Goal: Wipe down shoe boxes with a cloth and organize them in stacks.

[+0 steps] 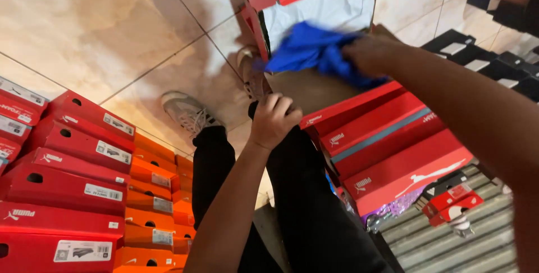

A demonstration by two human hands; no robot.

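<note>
An open red shoe box (pixel 255 23) lined with white paper sits on top of a stack of red boxes. My right hand (pixel 368 54) reaches over it and grips a blue cloth-like item (pixel 311 48) bunched at the box's near side. My left hand (pixel 273 120) is curled shut at the near edge of the open box, just beside the lid (pixel 359 101); I cannot make out anything inside the fingers. My legs in black trousers and grey sneakers show below the hands.
Stacks of red shoe boxes (pixel 67 160) and orange ones (pixel 151 200) fill the left side. More red boxes (pixel 393 155) lie under the open one. Black boxes (pixel 494 65) sit at the right, a metal grate (pixel 466 239) lower right, tiled floor (pixel 112 26) beyond.
</note>
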